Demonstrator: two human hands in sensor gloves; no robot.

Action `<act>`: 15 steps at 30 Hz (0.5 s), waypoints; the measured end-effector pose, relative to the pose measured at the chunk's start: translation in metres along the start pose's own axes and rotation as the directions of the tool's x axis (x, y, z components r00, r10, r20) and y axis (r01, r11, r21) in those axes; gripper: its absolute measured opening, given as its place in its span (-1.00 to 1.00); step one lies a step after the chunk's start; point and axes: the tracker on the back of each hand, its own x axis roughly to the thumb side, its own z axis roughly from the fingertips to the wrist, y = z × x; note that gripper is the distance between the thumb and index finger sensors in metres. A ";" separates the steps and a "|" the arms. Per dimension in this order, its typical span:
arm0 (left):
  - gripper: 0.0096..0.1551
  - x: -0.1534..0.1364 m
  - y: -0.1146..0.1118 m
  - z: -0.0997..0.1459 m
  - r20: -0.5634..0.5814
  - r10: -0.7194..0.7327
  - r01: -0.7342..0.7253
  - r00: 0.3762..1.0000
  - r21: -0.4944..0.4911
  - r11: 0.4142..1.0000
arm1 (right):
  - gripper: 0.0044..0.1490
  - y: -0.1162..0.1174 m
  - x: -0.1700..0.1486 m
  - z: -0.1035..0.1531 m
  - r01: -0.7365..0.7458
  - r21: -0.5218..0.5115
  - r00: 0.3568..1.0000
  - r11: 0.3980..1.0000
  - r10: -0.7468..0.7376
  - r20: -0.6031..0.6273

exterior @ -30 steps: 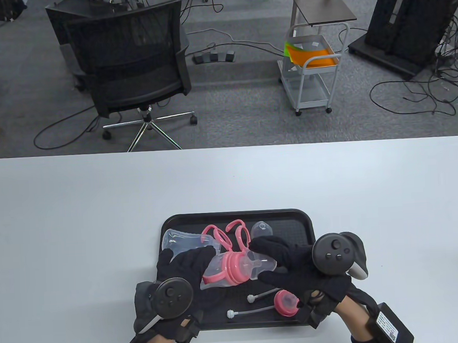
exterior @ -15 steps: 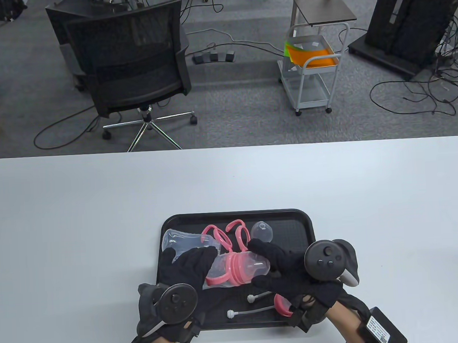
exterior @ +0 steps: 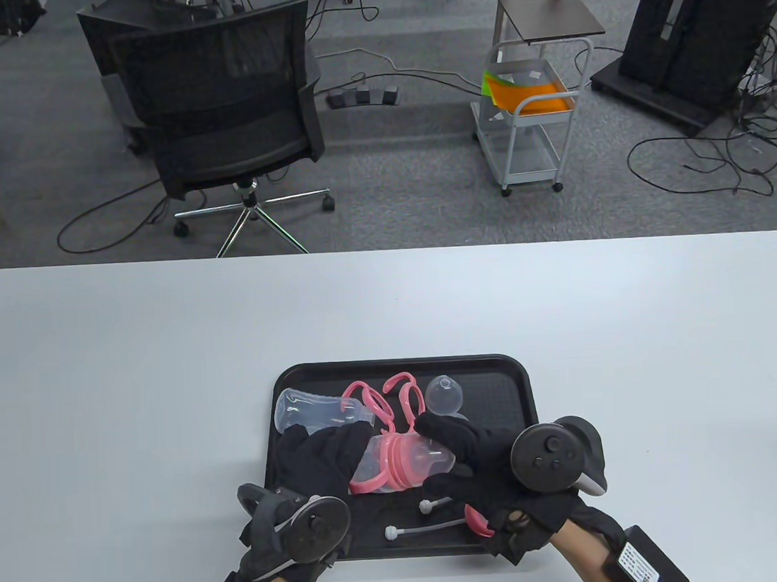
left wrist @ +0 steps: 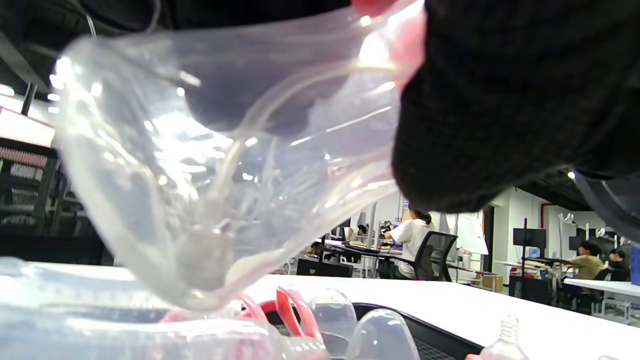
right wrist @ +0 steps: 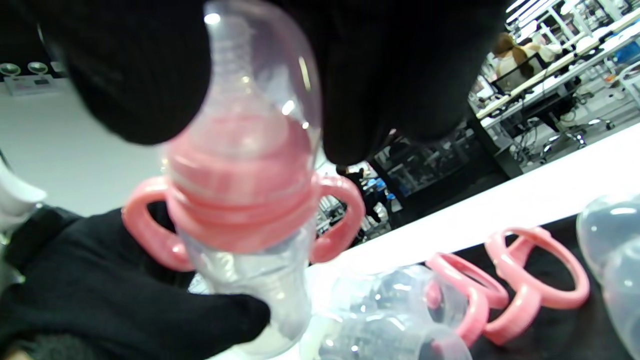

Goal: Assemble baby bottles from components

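- A partly assembled bottle (exterior: 397, 463) is held over the near half of a black tray (exterior: 524, 388), lying roughly level, base to the left and dome cap to the right; it is judged to be kept above the tray so that any part that slips falls back among the components.
- The left hand (exterior: 322, 460) is curled round the clear body of the bottle, as the left wrist view shows from close behind the base. This grip is judged to steady the body against twisting.
- The right hand (exterior: 465, 453) is closed over the clear dome cap (right wrist: 265, 75), with fingers above and thumb below; in the right wrist view the cap is seen seated over the teat, above the pink collar (right wrist: 240, 200) with its two handles. The step in hand is judged to be pressing or turning the cap home.
- Both hands enter from the near edge with the wrists low and the trackers facing upward; the palms are turned inward toward each other, so that the bottle is braced between opposing grips.
- Loose parts are left on the tray: a second clear bottle body (exterior: 303, 409) at the far left, two pink handle rings (exterior: 384, 398) just beside it, a spare dome cap (exterior: 444, 393) to their right, two straws (exterior: 417, 530) near the front edge, and a pink collar part (exterior: 477, 522) largely hidden beneath the right hand.
- The tray rests on the white tabletop (exterior: 107, 384). A second bottle is judged to remain unassembled.
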 end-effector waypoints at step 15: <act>0.24 0.014 0.008 0.001 0.028 -0.088 0.087 0.996 0.064 0.994 | -0.01 -0.002 0.015 0.004 -0.120 -0.073 0.992 0.990 0.123 0.041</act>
